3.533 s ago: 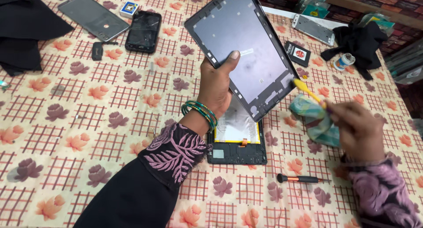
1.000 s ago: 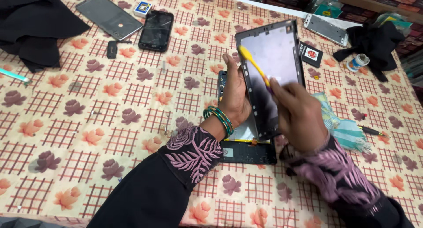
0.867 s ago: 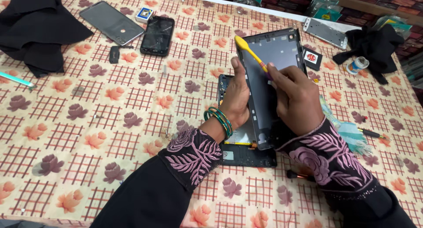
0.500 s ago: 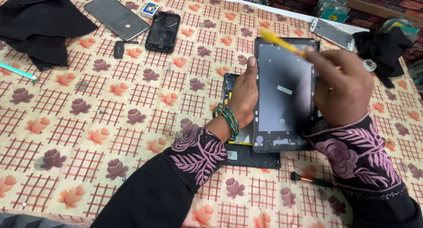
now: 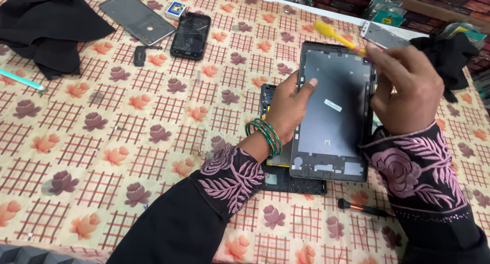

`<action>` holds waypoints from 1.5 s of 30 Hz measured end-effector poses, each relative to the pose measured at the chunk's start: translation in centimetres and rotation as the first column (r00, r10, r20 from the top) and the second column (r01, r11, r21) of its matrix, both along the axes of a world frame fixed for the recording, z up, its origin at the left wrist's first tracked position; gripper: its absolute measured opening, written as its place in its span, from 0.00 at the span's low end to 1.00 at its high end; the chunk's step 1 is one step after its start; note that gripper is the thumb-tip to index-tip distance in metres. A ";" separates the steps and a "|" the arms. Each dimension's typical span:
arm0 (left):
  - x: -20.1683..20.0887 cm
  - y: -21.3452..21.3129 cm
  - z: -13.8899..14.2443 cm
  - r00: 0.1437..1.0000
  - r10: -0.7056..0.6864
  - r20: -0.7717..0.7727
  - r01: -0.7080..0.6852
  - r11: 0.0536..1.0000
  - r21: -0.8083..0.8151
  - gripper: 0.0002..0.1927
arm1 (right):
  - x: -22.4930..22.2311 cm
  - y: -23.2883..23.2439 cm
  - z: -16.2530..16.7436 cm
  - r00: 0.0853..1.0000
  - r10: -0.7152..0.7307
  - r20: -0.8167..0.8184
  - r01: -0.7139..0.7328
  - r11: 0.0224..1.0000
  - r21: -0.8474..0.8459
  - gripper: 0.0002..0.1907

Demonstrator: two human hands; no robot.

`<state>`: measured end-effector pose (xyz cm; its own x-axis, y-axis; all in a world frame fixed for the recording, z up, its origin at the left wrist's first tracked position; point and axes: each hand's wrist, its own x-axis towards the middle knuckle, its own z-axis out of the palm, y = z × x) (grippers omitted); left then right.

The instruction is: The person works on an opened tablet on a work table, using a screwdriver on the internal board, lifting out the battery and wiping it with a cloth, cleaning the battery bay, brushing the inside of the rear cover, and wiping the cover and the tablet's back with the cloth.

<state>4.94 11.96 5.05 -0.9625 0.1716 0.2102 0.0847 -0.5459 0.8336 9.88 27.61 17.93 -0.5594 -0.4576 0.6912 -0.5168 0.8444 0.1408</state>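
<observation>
- Item 1, grey tablet back panel point(image 5: 334, 113): held just above the table, inner face up toward the camera. It sits over the opened tablet body point(image 5: 286, 177), which lies flat on the flowered tablecloth point(image 5: 102, 141).
- Item 2, left hand point(image 5: 288, 111): fingers curled around the panel's left long edge, thumb pressed on the inner face; a firm grip.
- Item 3, right hand point(image 5: 406, 90): fingers pinched closed on a yellow pry tool point(image 5: 339, 37), its tip near the panel's top right corner. The palm covers part of the right edge.
- Step in hand, as judged: working the pry tool along the panel's upper rim, either cleaning or checking the frame edge.
- Next move, as judged: calls for a steady left-hand hold and light tool pressure, so the thin frame does not flex.
- Orientation: long axis runs near to far, tilted slightly rightward at the far end; the end with cut-outs points toward the person.
- Nearby: 1 small screwdriver point(image 5: 362, 208) just beside the body; 1 dark phone point(image 5: 190, 35) and 1 grey cover point(image 5: 137, 18) well apart, far left.
</observation>
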 end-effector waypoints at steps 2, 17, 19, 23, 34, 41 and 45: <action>-0.1 0.0 0.0 1.000 0.005 0.022 -0.006 1.000 0.018 0.13 | 0.1 -0.2 -0.1 1.000 0.023 0.019 -0.023 1.000 0.004 0.20; -0.2 0.1 0.0 0.998 0.069 0.014 -0.067 0.991 -0.114 0.10 | 0.1 -0.3 -0.2 0.999 0.003 0.032 -0.004 1.000 0.025 0.21; -0.2 0.1 0.0 0.998 0.062 0.003 -0.061 0.993 -0.100 0.10 | -0.2 -0.1 0.2 0.998 0.001 0.059 -0.002 1.000 0.018 0.21; -0.5 -0.4 0.1 0.999 0.041 -0.016 -0.042 0.993 -0.108 0.09 | -0.7 1.1 1.3 0.997 0.040 0.072 -0.040 0.999 0.002 0.18; -0.2 0.3 -0.2 0.993 -0.044 -0.108 0.041 0.999 -0.027 0.10 | -2.2 5.2 0.6 0.996 0.084 0.038 -0.086 0.995 0.050 0.20; -0.3 0.1 0.1 0.999 -0.004 -0.036 -0.002 0.989 -0.146 0.11 | -2.2 3.1 -0.4 0.995 0.088 0.044 -0.090 0.995 0.034 0.16; -0.3 0.1 0.2 0.997 -0.054 -0.054 0.053 0.998 -0.018 0.10 | -2.5 6.2 0.0 0.996 0.032 0.081 -0.038 0.997 0.072 0.14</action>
<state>4.61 12.02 5.23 -0.9391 0.2263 0.2586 0.1012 -0.5370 0.8375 7.34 33.81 17.95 -0.5943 -0.5260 0.6084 -0.5580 0.8145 0.1590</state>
